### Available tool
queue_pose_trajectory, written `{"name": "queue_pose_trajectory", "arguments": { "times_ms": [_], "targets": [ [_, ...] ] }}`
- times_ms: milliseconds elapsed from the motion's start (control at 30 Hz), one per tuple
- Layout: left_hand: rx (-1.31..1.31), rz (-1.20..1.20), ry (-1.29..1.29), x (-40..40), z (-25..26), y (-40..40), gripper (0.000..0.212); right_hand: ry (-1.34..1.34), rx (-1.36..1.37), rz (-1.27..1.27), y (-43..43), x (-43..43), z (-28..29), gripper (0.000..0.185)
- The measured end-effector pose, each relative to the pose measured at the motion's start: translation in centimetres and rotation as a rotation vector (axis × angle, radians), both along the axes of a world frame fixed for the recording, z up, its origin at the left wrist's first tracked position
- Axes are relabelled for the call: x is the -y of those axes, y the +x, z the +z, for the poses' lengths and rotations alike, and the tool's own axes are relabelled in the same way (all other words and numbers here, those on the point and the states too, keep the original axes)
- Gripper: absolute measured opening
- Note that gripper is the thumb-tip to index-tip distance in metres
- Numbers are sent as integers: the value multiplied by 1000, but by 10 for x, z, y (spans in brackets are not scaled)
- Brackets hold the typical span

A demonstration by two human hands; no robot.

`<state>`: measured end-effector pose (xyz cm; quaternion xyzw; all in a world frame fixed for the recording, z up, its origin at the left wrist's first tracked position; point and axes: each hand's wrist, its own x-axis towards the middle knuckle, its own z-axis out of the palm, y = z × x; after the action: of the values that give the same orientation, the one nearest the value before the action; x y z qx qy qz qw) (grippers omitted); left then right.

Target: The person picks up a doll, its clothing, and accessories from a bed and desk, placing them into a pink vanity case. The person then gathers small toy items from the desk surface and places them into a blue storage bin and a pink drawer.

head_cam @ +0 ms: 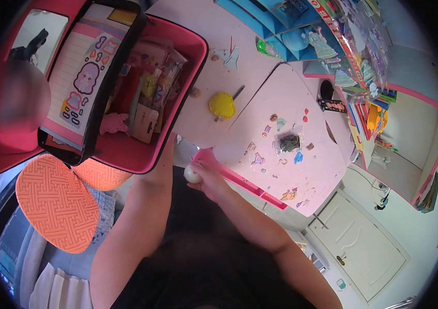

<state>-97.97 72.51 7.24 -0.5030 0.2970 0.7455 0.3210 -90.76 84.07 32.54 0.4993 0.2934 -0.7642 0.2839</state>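
My right hand [212, 182] is closed around a small white, rounded object [192, 174] in front of my dark shirt, beside the table edge. What the object is cannot be made out. My left forearm [161, 162] runs up behind an open pink zip case [182, 90] with black trim, and the case hides my left hand. Inside the case are a sticker sheet [85, 77] on lined paper under a black band [107, 89], a pink animal-shaped piece [114, 123], a white hang-tag card [144, 123] and clear packets [168, 73]. A mirror [40, 38] is set in its lid.
On the pink table [242, 131] lie a yellow round pouch [222, 105], a pen [238, 92], a dark-filled clear packet [289, 143] and several small cutouts. A pink drawer [238, 181] juts out below. Blue shelves [257, 19] stand behind; an orange cushioned chair [56, 204] is at left.
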Motion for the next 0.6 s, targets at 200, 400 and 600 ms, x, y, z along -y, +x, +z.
{"name": "queue_pose_trajectory", "arguments": {
  "times_ms": [200,400,600],
  "targets": [
    [-27,-27,-32,15,10,5,37,53,15,43,3,10,-4,30],
    [-54,-78,-73,39,37,12,37,40,37,-14,5,21,-47,31],
    [-82,-114,-107,59,55,8,38,94,93,106,-16,47,-79,33]
  ]
}}
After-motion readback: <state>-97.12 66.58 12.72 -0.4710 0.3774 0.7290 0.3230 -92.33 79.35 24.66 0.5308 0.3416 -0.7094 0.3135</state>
